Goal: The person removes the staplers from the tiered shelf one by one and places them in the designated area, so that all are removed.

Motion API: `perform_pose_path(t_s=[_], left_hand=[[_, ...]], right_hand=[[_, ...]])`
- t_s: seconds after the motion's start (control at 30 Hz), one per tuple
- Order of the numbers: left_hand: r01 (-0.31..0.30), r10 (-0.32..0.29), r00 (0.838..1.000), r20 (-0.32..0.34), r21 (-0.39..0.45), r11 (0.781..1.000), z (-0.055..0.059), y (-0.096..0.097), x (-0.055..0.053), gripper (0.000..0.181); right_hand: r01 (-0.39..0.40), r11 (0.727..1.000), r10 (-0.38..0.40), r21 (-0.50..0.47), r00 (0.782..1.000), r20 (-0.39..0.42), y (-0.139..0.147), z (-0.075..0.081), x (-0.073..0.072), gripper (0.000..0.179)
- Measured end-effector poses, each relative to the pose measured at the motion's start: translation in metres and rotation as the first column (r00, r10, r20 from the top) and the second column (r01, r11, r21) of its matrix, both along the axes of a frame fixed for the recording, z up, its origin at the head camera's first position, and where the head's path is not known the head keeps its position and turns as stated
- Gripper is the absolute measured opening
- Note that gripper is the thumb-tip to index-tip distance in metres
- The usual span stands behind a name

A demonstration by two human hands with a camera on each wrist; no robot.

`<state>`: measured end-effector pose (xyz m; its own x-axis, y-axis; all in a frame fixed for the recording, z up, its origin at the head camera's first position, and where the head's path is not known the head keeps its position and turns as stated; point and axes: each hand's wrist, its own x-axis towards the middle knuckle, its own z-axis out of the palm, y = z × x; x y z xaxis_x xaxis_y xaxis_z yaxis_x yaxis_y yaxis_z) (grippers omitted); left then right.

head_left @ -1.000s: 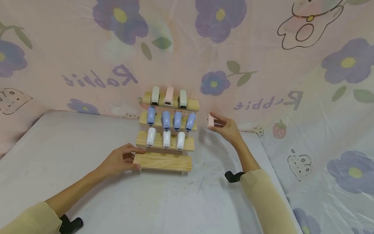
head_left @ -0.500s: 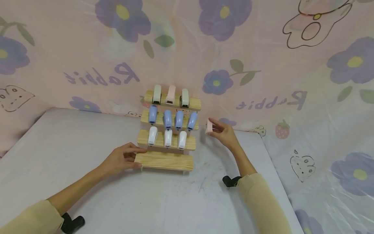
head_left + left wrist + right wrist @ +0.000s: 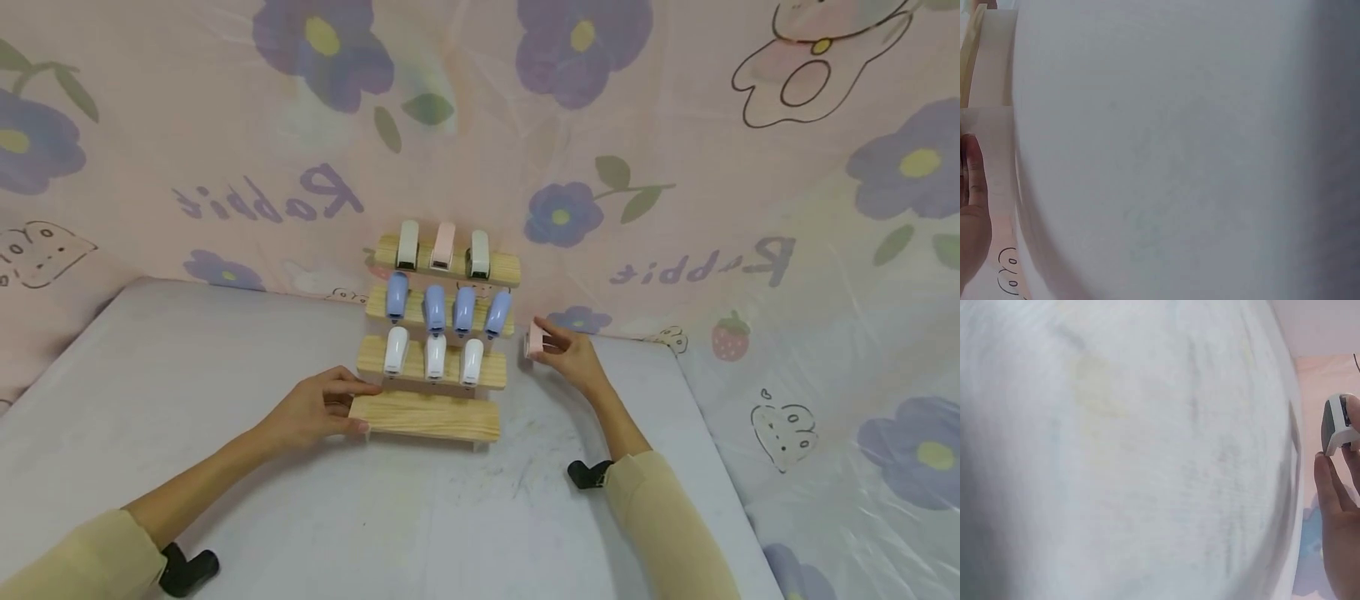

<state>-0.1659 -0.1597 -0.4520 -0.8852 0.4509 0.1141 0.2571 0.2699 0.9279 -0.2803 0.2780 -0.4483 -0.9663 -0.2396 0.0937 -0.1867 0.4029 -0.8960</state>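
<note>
A tiered wooden display stand [image 3: 423,414] stands on the table against the backdrop. My left hand [image 3: 307,408] grips the left end of its lowest board, thumb at the front edge and index finger at the back; part of this hand [image 3: 974,206] shows in the left wrist view. To the right of the stand, my right hand [image 3: 573,357] pinches a small pink stapler [image 3: 534,340] between thumb and fingers. In the right wrist view, the white edge and dark grey base of that stapler [image 3: 1335,425] face the camera.
The top board holds two grey-green staplers [image 3: 407,243] around a pink one [image 3: 443,245]. Several blue staplers [image 3: 435,308] line the second board, and three white ones [image 3: 435,357] the third. A patterned backdrop [image 3: 480,125] hangs behind the white table [image 3: 420,525].
My right hand has come down and slightly left with the pink stapler, to beside the third board. The left hand keeps its grip on the stand. The head view has shifted slightly.
</note>
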Motion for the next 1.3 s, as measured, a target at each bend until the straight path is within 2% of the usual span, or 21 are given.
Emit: perform_pose_path(t_s=[0.03,0.17,0.27,0.4,0.6,0.83,1.13,1.3], left_hand=[[-0.002,0.002,1.000,0.003,-0.003,1.000,0.000,0.000,0.000,0.051],[-0.003,0.003,1.000,0.025,0.004,1.000,0.000,0.000,0.001,0.052],[-0.001,0.001,0.999,0.033,0.016,1.000,-0.001,0.000,0.001,0.052],[0.003,-0.004,0.999,0.037,0.027,1.000,-0.001,0.000,0.001,0.052],[-0.008,0.008,0.999,0.051,0.009,1.000,-0.001,-0.001,0.002,0.053],[-0.010,0.011,0.998,0.059,-0.005,1.000,-0.001,-0.001,0.002,0.053],[-0.015,0.015,0.999,0.028,-0.009,1.000,-0.002,-0.002,0.000,0.053],[-0.021,0.021,1.000,0.006,-0.025,0.999,-0.004,-0.001,-0.002,0.052]], right_hand=[[-0.001,1.000,0.001,0.001,1.000,-0.002,0.000,-0.002,-0.001,0.065],[-0.010,0.999,0.008,0.043,1.000,0.027,-0.007,0.011,0.007,0.066],[-0.008,0.999,0.005,0.052,0.998,0.055,-0.008,0.011,0.007,0.069],[-0.011,1.000,0.009,0.024,0.997,0.078,-0.001,-0.008,-0.003,0.072],[-0.027,0.999,0.025,0.024,0.996,0.081,-0.003,-0.011,-0.005,0.072],[-0.021,0.995,0.016,0.101,0.999,0.043,-0.006,-0.012,-0.007,0.072],[-0.038,0.996,0.033,0.086,0.998,0.059,-0.007,-0.007,-0.009,0.079],[-0.040,0.999,0.040,0.000,0.998,0.058,-0.007,0.006,-0.004,0.081]])
